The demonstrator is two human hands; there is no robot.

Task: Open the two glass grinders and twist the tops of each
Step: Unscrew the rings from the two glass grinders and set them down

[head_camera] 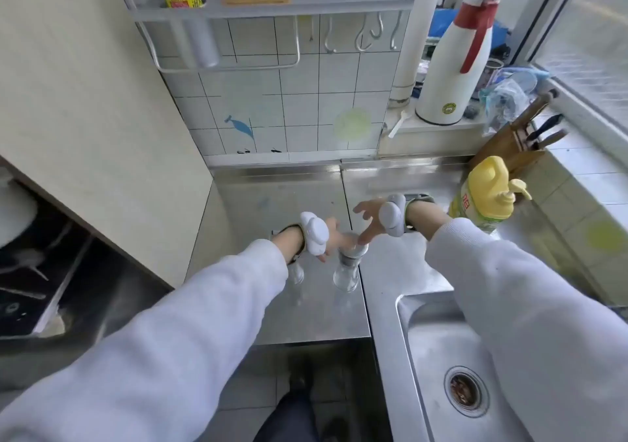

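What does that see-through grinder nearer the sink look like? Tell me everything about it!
The glass grinder stands upright on the steel counter, just left of the sink. Its body is clear glass and looks empty, with a dark grey band above and a shiny rounded top. The left hand and right hand both reach its top; the right hand's fingers are spread. The blur hides whether either grips it.
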